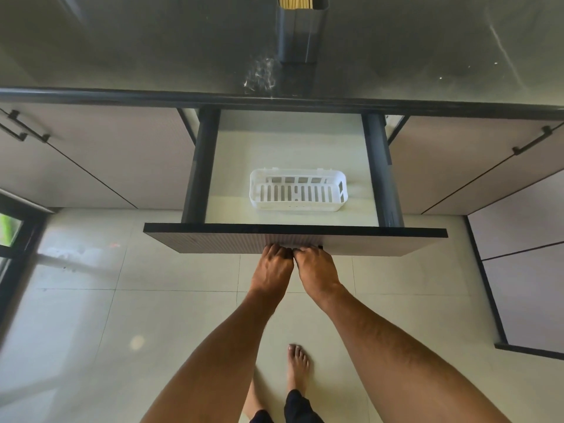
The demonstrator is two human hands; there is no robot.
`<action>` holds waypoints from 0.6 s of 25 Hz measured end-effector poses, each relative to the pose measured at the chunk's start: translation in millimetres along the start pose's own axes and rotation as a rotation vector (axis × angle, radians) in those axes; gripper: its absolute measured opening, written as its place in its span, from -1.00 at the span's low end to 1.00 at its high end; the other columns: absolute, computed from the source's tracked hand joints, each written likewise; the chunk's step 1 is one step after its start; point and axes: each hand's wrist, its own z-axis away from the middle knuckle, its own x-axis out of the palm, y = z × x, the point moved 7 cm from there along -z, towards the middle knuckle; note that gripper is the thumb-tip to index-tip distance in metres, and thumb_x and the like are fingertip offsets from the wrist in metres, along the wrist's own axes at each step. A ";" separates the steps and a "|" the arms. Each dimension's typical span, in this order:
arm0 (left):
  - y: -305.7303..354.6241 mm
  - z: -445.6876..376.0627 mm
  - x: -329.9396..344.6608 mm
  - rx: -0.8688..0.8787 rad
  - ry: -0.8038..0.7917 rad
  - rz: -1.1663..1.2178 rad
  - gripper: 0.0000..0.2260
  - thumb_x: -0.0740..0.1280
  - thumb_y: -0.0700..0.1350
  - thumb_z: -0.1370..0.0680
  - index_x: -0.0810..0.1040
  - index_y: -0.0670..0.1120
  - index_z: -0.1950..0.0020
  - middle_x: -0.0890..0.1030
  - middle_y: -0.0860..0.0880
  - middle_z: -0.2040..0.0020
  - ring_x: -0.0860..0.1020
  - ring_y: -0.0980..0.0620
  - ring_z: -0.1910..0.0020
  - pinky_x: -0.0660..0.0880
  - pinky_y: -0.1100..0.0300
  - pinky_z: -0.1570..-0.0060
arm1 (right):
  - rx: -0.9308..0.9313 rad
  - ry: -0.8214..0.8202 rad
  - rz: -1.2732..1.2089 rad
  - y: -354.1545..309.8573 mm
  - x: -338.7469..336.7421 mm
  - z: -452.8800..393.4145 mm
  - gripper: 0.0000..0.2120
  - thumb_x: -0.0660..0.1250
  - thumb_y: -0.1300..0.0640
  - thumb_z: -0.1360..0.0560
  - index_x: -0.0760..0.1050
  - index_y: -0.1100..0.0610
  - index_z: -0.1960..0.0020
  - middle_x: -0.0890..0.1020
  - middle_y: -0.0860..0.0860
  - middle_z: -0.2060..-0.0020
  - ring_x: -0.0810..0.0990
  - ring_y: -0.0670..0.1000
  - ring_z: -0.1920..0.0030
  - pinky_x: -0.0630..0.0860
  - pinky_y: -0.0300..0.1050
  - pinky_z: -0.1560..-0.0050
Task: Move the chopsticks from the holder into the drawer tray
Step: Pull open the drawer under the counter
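Your left hand (274,267) and right hand (317,267), side by side, both curl onto the front panel of the open drawer (293,238), whose white tray (297,190) lies inside, while the chopsticks (294,1) stand in the holder (300,32) on the table (122,50) beyond the drawer.

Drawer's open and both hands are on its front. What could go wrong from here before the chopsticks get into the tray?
1. Both the left hand and right hand grip the drawer front; a further pull may slide the loose-looking white tray.
2. The chopsticks stand in a tall holder on the countertop; pulling them out carelessly could tip it.
3. The tray has slots; thin chopsticks might poke through.
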 end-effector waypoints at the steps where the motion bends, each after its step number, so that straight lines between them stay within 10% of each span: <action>1: 2.0 2.9 2.1 0.005 -0.016 -0.026 -0.51 0.62 -0.31 -0.30 0.62 -0.23 -0.21 0.68 -0.16 -0.06 0.61 -0.15 -0.12 0.46 -0.01 -0.35 | 0.011 0.005 -0.012 0.1 1.1 4.4 -0.67 0.35 0.14 -0.63 0.52 0.08 -0.38 0.64 0.05 -0.28 0.60 0.06 -0.29 0.44 -0.05 -0.45; 9: 12.9 21.6 -14.4 0.077 0.090 -0.070 -0.66 0.34 -0.38 -0.44 0.58 -0.23 -0.21 0.62 -0.16 -0.04 0.57 -0.15 -0.04 0.49 -0.04 -0.26 | -0.038 0.054 -0.037 -8.7 -8.1 37.1 -0.55 0.34 0.23 -0.60 0.41 0.18 -0.49 0.53 0.12 -0.40 0.45 0.11 -0.43 0.26 -0.01 -0.57; 15: 23.9 44.4 -55.5 0.140 0.241 -0.054 -0.65 0.13 -0.22 -0.66 0.37 -0.24 -0.44 0.50 -0.19 -0.28 0.44 -0.17 -0.30 0.25 -0.05 -0.48 | 0.003 0.228 0.008 -17.4 -50.3 71.3 -0.49 0.46 0.14 -0.54 0.46 0.21 -0.44 0.56 0.19 -0.33 0.52 0.19 -0.36 0.47 0.09 -0.42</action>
